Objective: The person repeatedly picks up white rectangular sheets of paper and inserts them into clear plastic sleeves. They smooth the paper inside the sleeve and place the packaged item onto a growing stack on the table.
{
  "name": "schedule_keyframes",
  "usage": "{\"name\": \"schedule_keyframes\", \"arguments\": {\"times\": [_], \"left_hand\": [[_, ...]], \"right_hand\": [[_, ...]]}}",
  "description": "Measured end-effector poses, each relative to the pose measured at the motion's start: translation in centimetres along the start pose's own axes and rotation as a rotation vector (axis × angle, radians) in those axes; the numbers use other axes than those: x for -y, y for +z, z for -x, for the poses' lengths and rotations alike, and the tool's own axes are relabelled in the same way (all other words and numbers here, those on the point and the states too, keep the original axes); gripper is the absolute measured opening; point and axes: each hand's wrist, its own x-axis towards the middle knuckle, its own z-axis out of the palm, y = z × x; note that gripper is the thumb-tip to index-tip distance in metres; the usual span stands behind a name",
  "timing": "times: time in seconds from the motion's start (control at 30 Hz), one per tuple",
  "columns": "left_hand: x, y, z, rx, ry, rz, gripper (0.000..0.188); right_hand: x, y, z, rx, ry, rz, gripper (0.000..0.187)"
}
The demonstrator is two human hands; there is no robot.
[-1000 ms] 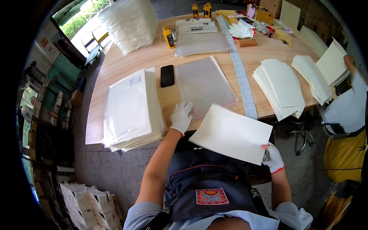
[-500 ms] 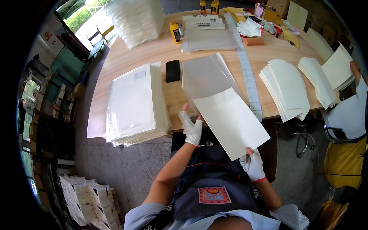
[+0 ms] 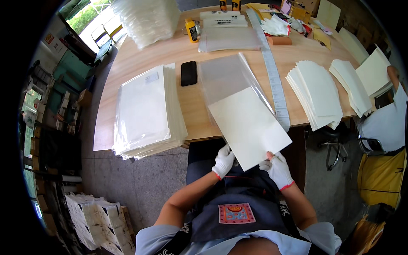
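Observation:
A large cream sheet of stiff paper or card slants over the table's front edge toward me. Its far end overlaps a stack of clear plastic sleeves and looks to be inside the top one. My right hand, in a white fingerless glove, pinches the sheet's near edge between thumb and fingers. Gloved the same way, my left hand is closed at the sheet's lower left edge, its fingertips partly hidden under it. To the left lies a thick pile of filled clear sleeves, with a black phone beside it.
Fanned stacks of cream sheets lie at right, beyond a long printed paper strip. More plastic sleeves, a yellow bottle and white gloves are farther back. Another person's sleeve shows at far right.
The cream sheet has moved slightly left and farther over the sleeves. My left hand has come down and right, from the sleeves' near left corner to the sheet's lower left edge.

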Motion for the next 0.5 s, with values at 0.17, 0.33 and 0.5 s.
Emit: {"name": "schedule_keyframes", "arguments": {"times": [0.17,0.33,0.5], "left_hand": [[0.7,-1.3,2.0,0.087,-0.19,-0.025,0.021],[-0.4,-3.8,1.1,0.072,-0.256,0.118,0.029],[-1.1,-6.2,1.4,-0.017,-0.224,0.157,0.018]], "right_hand": [[-3.1,2.0,-5.0,0.106,-0.061,-0.347,0.03],[-3.8,3.6,-5.1,0.075,0.081,-0.251,0.036],[-1.6,7.0,-2.8,0.34,-0.115,0.816,0.025]]}}
